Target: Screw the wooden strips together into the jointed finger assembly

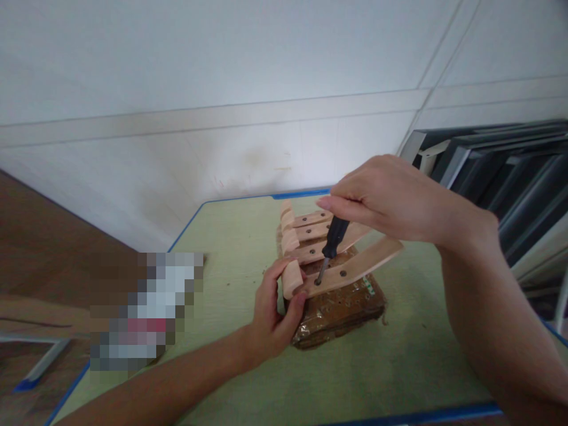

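A row of curved wooden hooks (pixel 355 263) lies on a brown tape-wrapped block (pixel 341 310) in the middle of the table. My left hand (pixel 273 313) is closed round the rounded end of the nearest hook, with the thumb on top. My right hand (pixel 386 198) is closed on the black handle of a screwdriver (pixel 331 242), held from above. The screwdriver's tip sits on a screw in the nearest hook.
The table (pixel 222 248) has a pale green top with a blue edge and stands against a white wall. Dark framed panels (pixel 510 171) lean at the right. A blurred-out patch (pixel 142 310) covers the table's left side. Wooden floor shows at the left.
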`<state>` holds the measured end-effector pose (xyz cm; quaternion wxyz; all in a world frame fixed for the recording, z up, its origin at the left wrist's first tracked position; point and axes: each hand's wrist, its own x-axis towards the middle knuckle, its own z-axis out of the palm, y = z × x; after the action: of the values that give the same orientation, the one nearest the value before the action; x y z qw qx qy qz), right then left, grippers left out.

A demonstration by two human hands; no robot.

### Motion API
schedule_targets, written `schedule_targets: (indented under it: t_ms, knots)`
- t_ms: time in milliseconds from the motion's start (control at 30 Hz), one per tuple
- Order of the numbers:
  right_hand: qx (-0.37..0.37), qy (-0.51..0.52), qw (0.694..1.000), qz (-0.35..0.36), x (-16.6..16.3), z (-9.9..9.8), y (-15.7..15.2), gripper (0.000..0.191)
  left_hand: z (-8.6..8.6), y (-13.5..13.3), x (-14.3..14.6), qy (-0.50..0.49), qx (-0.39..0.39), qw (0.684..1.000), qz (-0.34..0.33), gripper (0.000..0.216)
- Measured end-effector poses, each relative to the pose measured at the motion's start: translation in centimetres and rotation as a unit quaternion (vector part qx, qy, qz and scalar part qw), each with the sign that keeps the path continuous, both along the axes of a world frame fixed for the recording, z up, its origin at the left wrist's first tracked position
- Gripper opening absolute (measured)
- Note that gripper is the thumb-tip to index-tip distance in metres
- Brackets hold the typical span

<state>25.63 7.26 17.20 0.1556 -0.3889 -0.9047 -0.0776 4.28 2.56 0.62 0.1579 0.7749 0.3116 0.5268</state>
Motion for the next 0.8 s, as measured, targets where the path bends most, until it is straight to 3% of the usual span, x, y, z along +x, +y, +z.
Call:
schedule_targets:
  t_ms: [133, 300, 500, 800]
  knots:
    - [-0.053, 0.041, 0.993, 0.100, 0.2, 0.3, -0.1, 0.052, -0.3, 0.0, 0.0, -0.005, -0.009, 1.000, -0.010, 0.042]
    - [-0.093, 0.066, 0.972, 0.206, 0.4, 1.0, -0.9, 0.028, -0.5, 0.0, -0.2, -0.012, -0.017, 1.000, -0.009, 0.042]
    - [-0.172, 0.076, 0.953, 0.238, 1.2, 1.4, -1.2, 0.026, -0.1, -0.1, -0.2, -0.001, -0.001, 1.000, 0.000, 0.038]
    - [-0.165, 0.073, 0.958, 0.223, 1.9, 1.7, -1.2, 0.026, -0.4, 0.0, -0.3, -0.011, -0.011, 1.000, -0.008, 0.040]
